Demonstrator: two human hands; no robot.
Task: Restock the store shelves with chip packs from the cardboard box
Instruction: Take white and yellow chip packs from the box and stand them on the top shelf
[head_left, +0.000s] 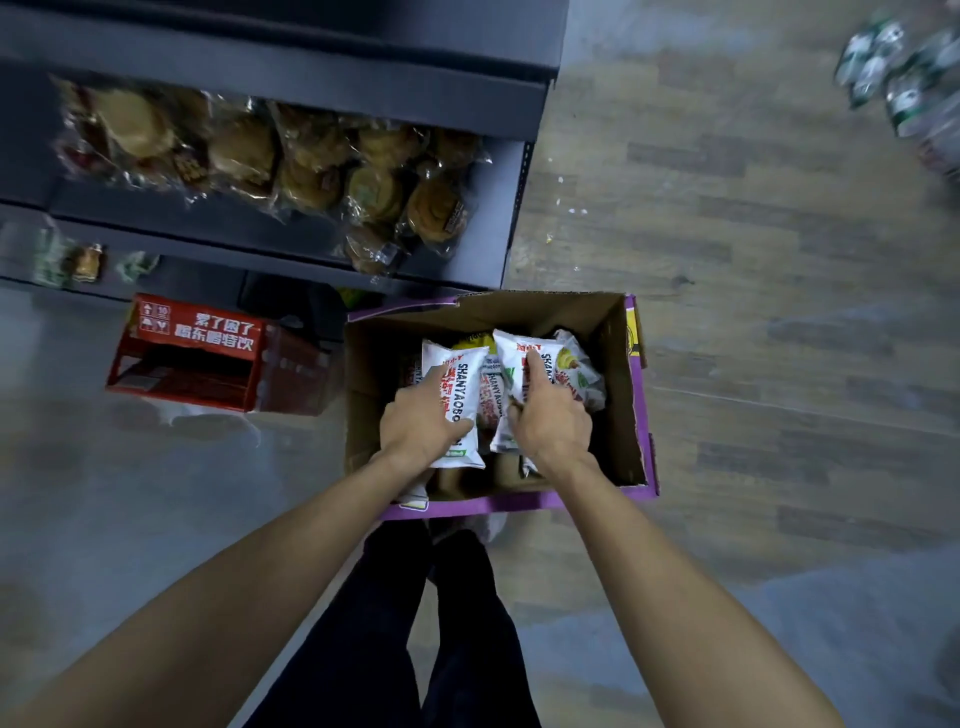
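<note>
An open cardboard box (618, 415) with purple outer sides stands on the floor in front of my legs. Inside lie several white chip packs with red and black print. My left hand (421, 421) grips one white chip pack (460, 374) on the left side of the box, thumb over its right edge. My right hand (550, 421) grips another white chip pack (517, 358) in the middle of the box. More packs (576, 374) lie under and to the right of it. The dark store shelves (291, 83) rise just behind the box at the upper left.
Clear-wrapped round pastries (291, 166) fill a lower shelf. A red open crate with white lettering (208, 353) sits on the floor left of the box. Green-and-white bottles (898, 78) lie blurred at the top right. Wood-look floor stretches to the right.
</note>
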